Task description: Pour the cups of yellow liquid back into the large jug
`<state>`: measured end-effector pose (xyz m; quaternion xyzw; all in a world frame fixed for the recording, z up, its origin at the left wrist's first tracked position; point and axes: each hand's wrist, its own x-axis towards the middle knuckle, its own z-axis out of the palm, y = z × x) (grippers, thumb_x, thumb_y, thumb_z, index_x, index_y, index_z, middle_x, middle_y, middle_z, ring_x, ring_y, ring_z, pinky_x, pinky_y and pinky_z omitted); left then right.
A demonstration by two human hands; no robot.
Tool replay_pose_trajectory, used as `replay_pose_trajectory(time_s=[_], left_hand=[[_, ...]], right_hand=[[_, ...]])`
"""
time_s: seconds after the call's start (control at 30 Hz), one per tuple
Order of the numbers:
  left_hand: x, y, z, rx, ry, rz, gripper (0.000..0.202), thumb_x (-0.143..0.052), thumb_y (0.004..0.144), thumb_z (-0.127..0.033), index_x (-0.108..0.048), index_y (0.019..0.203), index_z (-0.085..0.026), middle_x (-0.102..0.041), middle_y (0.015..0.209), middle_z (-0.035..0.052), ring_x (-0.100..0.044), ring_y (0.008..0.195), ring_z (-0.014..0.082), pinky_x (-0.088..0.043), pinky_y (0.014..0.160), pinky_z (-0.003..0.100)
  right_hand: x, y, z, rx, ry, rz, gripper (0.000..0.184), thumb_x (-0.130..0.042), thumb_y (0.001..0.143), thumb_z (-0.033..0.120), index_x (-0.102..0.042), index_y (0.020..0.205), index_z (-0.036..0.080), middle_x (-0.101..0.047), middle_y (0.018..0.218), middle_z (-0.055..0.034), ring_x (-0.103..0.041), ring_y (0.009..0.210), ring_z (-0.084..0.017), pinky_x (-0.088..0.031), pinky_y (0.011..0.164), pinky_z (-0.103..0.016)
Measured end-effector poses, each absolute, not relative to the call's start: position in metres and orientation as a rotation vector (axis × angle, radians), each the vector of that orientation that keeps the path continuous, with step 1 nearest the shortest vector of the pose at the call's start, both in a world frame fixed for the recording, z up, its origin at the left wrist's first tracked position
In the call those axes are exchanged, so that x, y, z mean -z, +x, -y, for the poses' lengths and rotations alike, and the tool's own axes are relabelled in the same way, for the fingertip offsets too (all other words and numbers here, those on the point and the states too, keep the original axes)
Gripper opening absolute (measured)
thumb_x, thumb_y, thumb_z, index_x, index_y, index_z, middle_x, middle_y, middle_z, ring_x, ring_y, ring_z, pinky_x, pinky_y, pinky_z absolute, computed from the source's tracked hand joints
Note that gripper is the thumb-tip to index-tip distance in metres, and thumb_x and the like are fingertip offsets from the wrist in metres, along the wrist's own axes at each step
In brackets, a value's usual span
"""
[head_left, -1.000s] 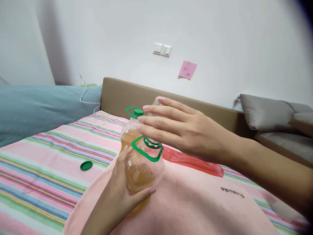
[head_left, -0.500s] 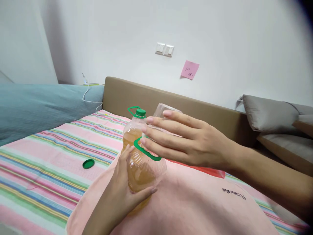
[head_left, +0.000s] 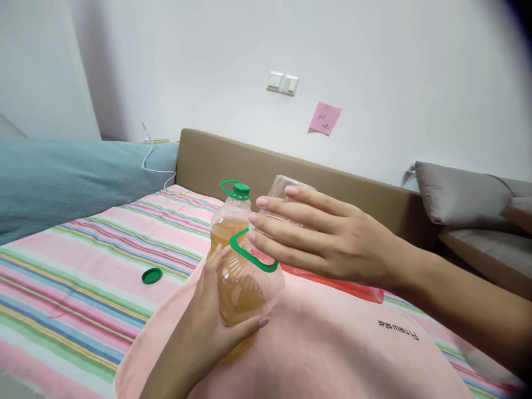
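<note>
My left hand (head_left: pixel 216 310) is wrapped around the lower side of a clear ribbed plastic bottle (head_left: pixel 249 288) holding amber liquid. A green carrying handle (head_left: pixel 255 257) hangs at its top, and my right hand hides the bottle's neck. Above it, the long fingers of my right hand (head_left: pixel 324 233) lie across a clear plastic container (head_left: pixel 286 185), gripping it; the thumb is out of sight. Just behind stands a second bottle (head_left: pixel 228 221) of amber liquid, with a green screw cap (head_left: pixel 241 191) on. A loose green cap (head_left: pixel 152 275) lies to the left on the bedspread.
A pink cloth (head_left: pixel 332 343) is spread under the bottles, over a striped bedspread (head_left: pixel 83 288). Red plastic (head_left: pixel 341 285) shows beyond my right hand. A brown headboard (head_left: pixel 332 177) runs along the wall; grey cushions (head_left: pixel 465 194) are piled at right. A white cable (head_left: pixel 153 170) trails at left.
The whole view has shifted slightly. My right hand and the clear container have moved a little to the right; my left hand keeps its hold on the front bottle.
</note>
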<state>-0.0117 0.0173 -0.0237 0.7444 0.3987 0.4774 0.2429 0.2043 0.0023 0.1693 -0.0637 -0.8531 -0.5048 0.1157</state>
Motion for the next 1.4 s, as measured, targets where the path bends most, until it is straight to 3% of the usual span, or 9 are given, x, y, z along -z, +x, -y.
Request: replay_pose_trajectory(time_s=[0.17, 0.4, 1.0, 1.13, 1.27, 1.4], left_hand=[[0.024, -0.011, -0.017, -1.307, 2.005, -1.114, 0.110, -0.084, 0.075, -0.056, -0.014, 0.159, -0.040, -0.029, 0.169, 0.0114, -0.035, 0.153, 0.0416, -0.039, 0.118, 0.070], [0.024, -0.012, -0.016, -1.301, 1.986, -1.136, 0.111, -0.085, 0.073, -0.060, -0.016, 0.158, -0.039, -0.034, 0.165, 0.0122, -0.036, 0.153, 0.0421, -0.039, 0.117, 0.071], [0.026, -0.012, -0.018, -1.297, 2.001, -1.145, 0.112, -0.085, 0.073, -0.060, -0.015, 0.159, -0.040, -0.034, 0.165, 0.0108, -0.036, 0.152, 0.0395, -0.038, 0.119, 0.070], [0.024, -0.014, -0.017, -1.271, 1.982, -1.163, 0.110, -0.084, 0.073, -0.061, -0.017, 0.157, -0.040, -0.036, 0.163, 0.0112, -0.038, 0.151, 0.0404, -0.039, 0.118, 0.071], [0.022, -0.017, -0.015, -1.252, 1.949, -1.172, 0.108, -0.084, 0.073, -0.060, -0.016, 0.155, -0.041, -0.037, 0.163, 0.0108, -0.040, 0.151, 0.0392, -0.040, 0.118, 0.070], [0.021, -0.017, -0.018, -1.257, 1.955, -1.184, 0.109, -0.083, 0.073, -0.061, -0.017, 0.157, -0.035, -0.039, 0.161, 0.0155, -0.040, 0.150, 0.0420, -0.041, 0.116, 0.071]], right_hand=[[-0.174, 0.208, -0.002, 1.299, -0.203, 2.594, 0.029, -0.045, 0.111, 0.005, -0.062, 0.134, 0.010, -0.061, 0.142, -0.0086, -0.047, 0.142, -0.023, -0.029, 0.128, -0.043], [-0.179, 0.213, -0.009, 0.965, -0.343, 2.667, 0.035, -0.047, 0.110, 0.006, -0.055, 0.143, 0.017, -0.056, 0.148, -0.0060, -0.037, 0.149, -0.023, -0.026, 0.129, -0.054], [-0.179, 0.206, -0.009, 0.930, -0.396, 2.676, 0.037, -0.043, 0.110, 0.006, -0.054, 0.143, 0.018, -0.056, 0.147, -0.0059, -0.039, 0.148, -0.024, -0.028, 0.128, -0.055], [-0.179, 0.207, -0.009, 0.856, -0.475, 2.653, 0.038, -0.048, 0.107, 0.005, -0.054, 0.142, 0.017, -0.058, 0.146, -0.0082, -0.042, 0.145, -0.025, -0.027, 0.128, -0.053], [-0.176, 0.216, -0.006, 0.655, -0.648, 2.489, 0.051, -0.061, 0.099, 0.008, -0.051, 0.147, 0.021, -0.056, 0.146, -0.0080, -0.043, 0.144, -0.026, -0.025, 0.128, -0.051], [-0.154, 0.237, -0.001, 0.352, -0.911, 2.197, 0.063, -0.073, 0.090, 0.016, -0.051, 0.148, 0.021, -0.057, 0.144, -0.0082, -0.053, 0.134, -0.025, -0.039, 0.120, -0.043]])
